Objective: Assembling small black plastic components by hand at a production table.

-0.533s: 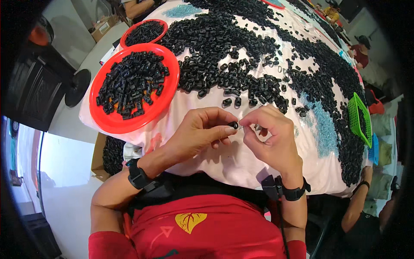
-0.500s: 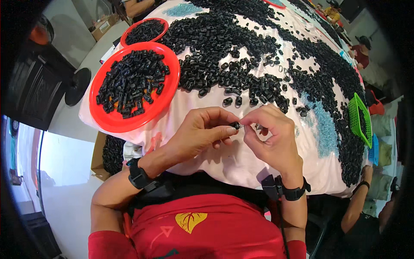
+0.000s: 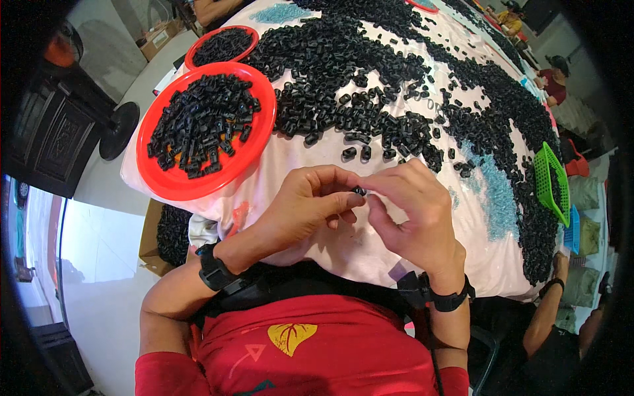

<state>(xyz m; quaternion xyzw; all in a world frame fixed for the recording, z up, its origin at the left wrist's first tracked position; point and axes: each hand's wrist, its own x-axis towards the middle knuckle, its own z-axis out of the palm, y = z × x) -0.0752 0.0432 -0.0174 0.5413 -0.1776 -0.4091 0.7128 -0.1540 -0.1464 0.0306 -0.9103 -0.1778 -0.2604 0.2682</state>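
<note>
Between the thumb and forefinger of my left hand [image 3: 317,196] is a small black plastic piece [image 3: 358,191], held just above the cloth near the table's front edge. My right hand [image 3: 417,214] meets it from the other side. Its forefinger reaches over the top of the piece, and its thumb stands apart lower down. The other right fingers are mostly hidden behind the hand. Beyond both hands lies a broad spread of similar black pieces [image 3: 370,119], a few of them loose at its near edge.
A red plate [image 3: 148,168] heaped with black parts stands at left, a smaller red tray [image 3: 191,59] behind it. Small clear bluish parts [image 3: 498,198] lie at right, near a green basket [image 3: 545,181]. A co-worker's arm [image 3: 551,300] rests at the right edge.
My right thumb and forefinger have parted from their pinch, and the forefinger has moved left over the piece. My left hand keeps its grip almost in place.
</note>
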